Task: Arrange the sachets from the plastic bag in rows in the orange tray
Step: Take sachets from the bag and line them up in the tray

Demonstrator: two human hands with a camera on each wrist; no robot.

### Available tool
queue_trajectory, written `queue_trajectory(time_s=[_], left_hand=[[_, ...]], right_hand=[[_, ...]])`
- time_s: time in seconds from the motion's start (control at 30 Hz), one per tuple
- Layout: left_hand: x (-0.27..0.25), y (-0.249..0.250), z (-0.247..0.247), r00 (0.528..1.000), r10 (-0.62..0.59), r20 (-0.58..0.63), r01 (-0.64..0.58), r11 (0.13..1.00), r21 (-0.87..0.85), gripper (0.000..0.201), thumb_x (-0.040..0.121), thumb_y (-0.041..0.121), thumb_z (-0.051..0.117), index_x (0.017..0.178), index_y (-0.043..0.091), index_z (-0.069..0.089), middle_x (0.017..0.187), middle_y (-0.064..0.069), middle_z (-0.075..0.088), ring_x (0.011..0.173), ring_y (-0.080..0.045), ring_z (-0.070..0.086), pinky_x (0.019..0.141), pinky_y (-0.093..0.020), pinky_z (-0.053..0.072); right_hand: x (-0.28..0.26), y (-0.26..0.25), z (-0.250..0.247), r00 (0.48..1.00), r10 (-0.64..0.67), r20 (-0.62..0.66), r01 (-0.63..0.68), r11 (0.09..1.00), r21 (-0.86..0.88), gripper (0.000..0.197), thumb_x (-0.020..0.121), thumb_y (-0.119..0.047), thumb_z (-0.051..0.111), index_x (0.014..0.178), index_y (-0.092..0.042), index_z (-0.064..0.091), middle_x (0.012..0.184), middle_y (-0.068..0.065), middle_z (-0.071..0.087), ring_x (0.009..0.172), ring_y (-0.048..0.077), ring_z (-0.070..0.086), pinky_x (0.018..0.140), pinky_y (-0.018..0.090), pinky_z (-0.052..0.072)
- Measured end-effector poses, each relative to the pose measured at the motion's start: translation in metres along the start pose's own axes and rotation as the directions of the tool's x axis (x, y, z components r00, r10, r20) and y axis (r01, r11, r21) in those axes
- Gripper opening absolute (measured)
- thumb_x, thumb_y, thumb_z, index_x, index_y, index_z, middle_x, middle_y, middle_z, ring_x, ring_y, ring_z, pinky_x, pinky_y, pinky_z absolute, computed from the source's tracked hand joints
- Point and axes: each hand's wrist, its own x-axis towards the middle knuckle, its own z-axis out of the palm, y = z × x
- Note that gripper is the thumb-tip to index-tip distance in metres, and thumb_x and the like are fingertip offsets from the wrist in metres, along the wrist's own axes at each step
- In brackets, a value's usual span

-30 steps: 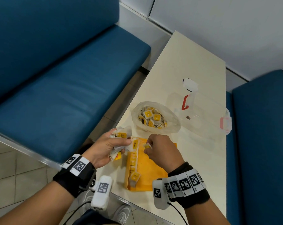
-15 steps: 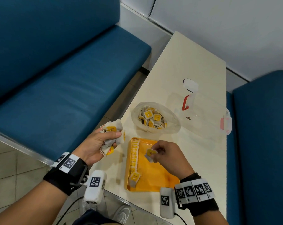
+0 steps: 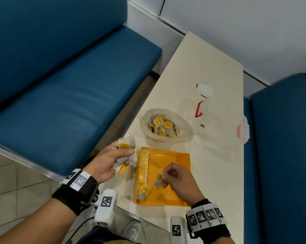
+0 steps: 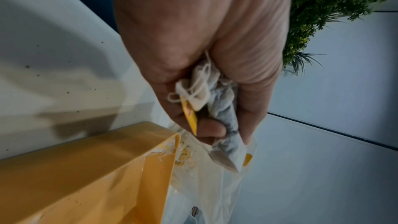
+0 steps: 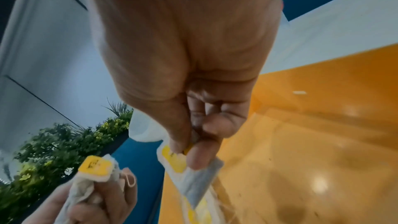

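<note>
Head view: right hand [image 3: 181, 180] pinches one sachet [image 3: 159, 179] over the orange tray [image 3: 175, 155]; left hand [image 3: 108, 161] clutches perhaps several.

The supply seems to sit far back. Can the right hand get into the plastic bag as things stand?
Probably yes: the clear plastic bag gapes open just beyond the orange tray, nothing between. But the right hand pinches a yellow-tagged sachet, which it must first set down.

No wording can be read: print on the sachets' yellow tags [image 3: 158, 177] is too small and blurred, a small logo [image 3: 202, 125] on the clear container [image 3: 217, 120] is illegible, and only square coded markers [image 3: 106, 201] are carried on the wrist cameras.
</note>
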Motion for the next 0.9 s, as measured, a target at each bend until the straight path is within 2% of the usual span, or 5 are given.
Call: queue_trajectory(time_s=[0.33,0.43,0.57,0.7,0.9], left_hand=[[-0.002,-0.017,0.012,0.997,-0.066,0.026,0.065,0.997,0.036,0.034,0.084,-0.003,0.07,0.117,0.003,0.066,0.101,-0.016,0.075,0.078,-0.022,0.074,0.055,-0.026,0.057],[-0.003,-0.024,0.011,0.994,-0.096,0.046,0.093,0.994,0.059,0.048,0.081,-0.003,0.077,0.127,-0.002,0.062,0.124,-0.029,0.066,0.105,-0.039,0.067,0.089,-0.046,0.058],[-0.003,-0.035,0.012,0.994,-0.1,0.038,0.097,0.992,0.076,0.066,0.077,-0.003,0.082,0.136,-0.004,0.053,0.141,-0.036,0.051,0.126,-0.051,0.047,0.117,-0.065,0.021],[-0.004,-0.041,0.015,0.993,-0.11,0.052,0.104,0.988,0.111,0.053,0.075,-0.001,0.083,0.124,0.001,0.063,0.131,-0.033,0.059,0.117,-0.048,0.052,0.11,-0.064,0.03],[-0.006,-0.042,0.017,0.994,-0.094,0.06,0.084,0.986,0.144,0.044,0.077,-0.003,0.08,0.119,0.002,0.066,0.104,-0.019,0.071,0.087,-0.029,0.07,0.072,-0.036,0.056]], right_hand=[[-0.007,0.018,0.02,0.975,0.167,0.148,-0.164,0.986,-0.031,0.016,0.087,0.006,0.065,0.083,-0.009,0.06,0.058,0.001,0.063,0.05,0.005,0.061,0.047,0.017,0.04],[-0.005,0.021,0.023,0.965,0.202,0.167,-0.197,0.979,-0.046,0.017,0.085,0.005,0.067,0.082,-0.01,0.059,0.052,-0.005,0.062,0.05,0.005,0.061,0.045,0.015,0.039],[0.004,0.023,0.036,0.937,0.283,0.205,-0.275,0.959,-0.068,0.019,0.082,0.003,0.068,0.082,-0.013,0.057,0.057,0.003,0.067,0.055,0.012,0.063,0.046,0.02,0.041],[0.014,0.025,0.048,0.912,0.33,0.244,-0.313,0.944,-0.106,0.021,0.081,0.006,0.068,0.08,-0.011,0.055,0.058,0.006,0.064,0.055,0.016,0.067,0.046,0.022,0.045],[0.022,0.026,0.056,0.914,0.361,0.186,-0.322,0.923,-0.211,0.03,0.075,0.002,0.074,0.083,-0.013,0.049,0.068,0.01,0.063,0.059,0.024,0.07,0.047,0.029,0.052]])
